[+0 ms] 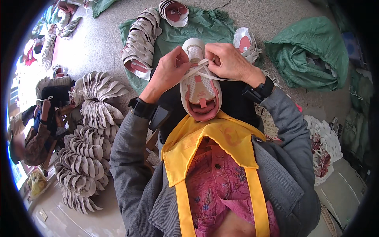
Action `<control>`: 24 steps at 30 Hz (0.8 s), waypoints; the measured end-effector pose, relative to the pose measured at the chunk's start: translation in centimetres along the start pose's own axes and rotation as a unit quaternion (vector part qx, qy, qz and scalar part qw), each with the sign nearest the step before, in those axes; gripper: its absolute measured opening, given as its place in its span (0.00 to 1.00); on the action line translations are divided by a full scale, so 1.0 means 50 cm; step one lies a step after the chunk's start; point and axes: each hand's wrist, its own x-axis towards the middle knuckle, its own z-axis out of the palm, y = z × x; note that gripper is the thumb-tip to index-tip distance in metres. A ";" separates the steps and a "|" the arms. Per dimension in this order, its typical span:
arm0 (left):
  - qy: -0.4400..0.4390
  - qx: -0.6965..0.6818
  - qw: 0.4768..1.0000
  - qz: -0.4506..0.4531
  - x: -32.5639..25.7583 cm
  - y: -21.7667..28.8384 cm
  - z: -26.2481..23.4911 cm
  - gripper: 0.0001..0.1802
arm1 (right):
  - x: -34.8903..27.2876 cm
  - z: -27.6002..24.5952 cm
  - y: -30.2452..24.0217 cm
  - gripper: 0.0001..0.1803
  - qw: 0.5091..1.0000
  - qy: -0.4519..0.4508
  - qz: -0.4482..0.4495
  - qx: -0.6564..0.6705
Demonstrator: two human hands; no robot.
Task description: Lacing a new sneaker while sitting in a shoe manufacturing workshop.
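A white and pink sneaker upper (200,89) rests on my lap, toe pointing away from me, its pink-lined opening toward my apron. A cream shoelace (201,71) crosses loosely over its upper part. My left hand (172,68) is closed at the left of the toe end, fingers pinched by the lace's left side. On the right, my right hand (228,62) pinches the lace close to the eyelets, its fingers bent over the shoe. Part of the lace trails out from beneath my right hand. A yellow apron (209,130) lies just below the shoe.
Stacked shoe uppers (143,41) lie on a green sheet (197,27) ahead, with another upper (245,42) to the right. A green sack (308,55) stands far right. Long rows of pale shoe pieces (85,158) fill the left floor; bundled white laces (323,138) lie right.
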 end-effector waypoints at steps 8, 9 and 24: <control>-0.036 0.036 0.999 0.005 0.006 -0.004 -0.011 0.06 | 0.009 -0.011 -0.009 0.06 0.997 -0.037 0.049 0.055; -0.040 0.032 0.999 0.001 0.006 -0.007 -0.012 0.06 | 0.009 -0.011 -0.006 0.06 0.997 -0.036 0.048 0.051; -0.058 -0.078 0.994 -0.047 -0.004 -0.007 -0.018 0.08 | 0.025 -0.012 0.007 0.06 0.992 -0.083 0.080 0.048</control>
